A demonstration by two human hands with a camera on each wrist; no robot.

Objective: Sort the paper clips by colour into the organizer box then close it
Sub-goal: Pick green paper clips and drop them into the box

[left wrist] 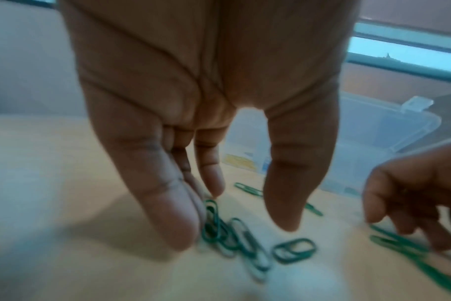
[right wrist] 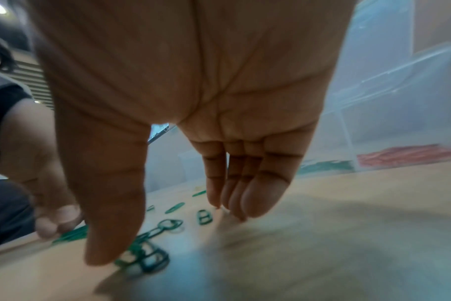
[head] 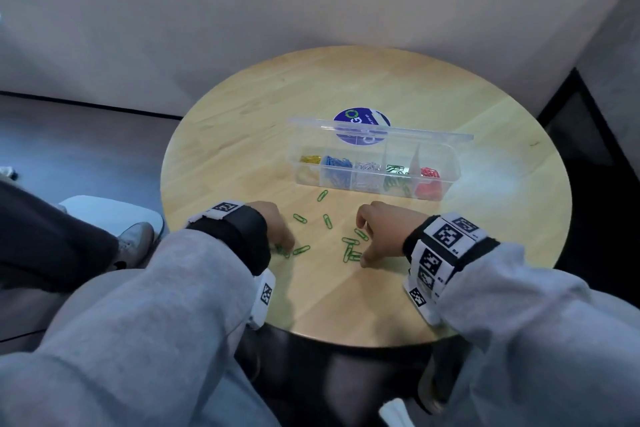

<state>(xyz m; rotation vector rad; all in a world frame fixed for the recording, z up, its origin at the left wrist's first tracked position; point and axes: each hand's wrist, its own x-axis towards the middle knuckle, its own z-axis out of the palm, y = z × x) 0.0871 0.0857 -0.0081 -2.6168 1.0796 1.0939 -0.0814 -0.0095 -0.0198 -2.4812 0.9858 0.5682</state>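
Both hands spread, fingertips down among green clips (head: 327, 220); sticker (head: 361, 118) writing unreadable, wristband reads "R4"

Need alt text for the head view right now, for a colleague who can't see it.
Both hands, left hand and right hand, reach down over loose green clips scattered on a round wooden table. Behind them stands an open clear organizer box holding yellow, blue, white, green and red clips in separate compartments.
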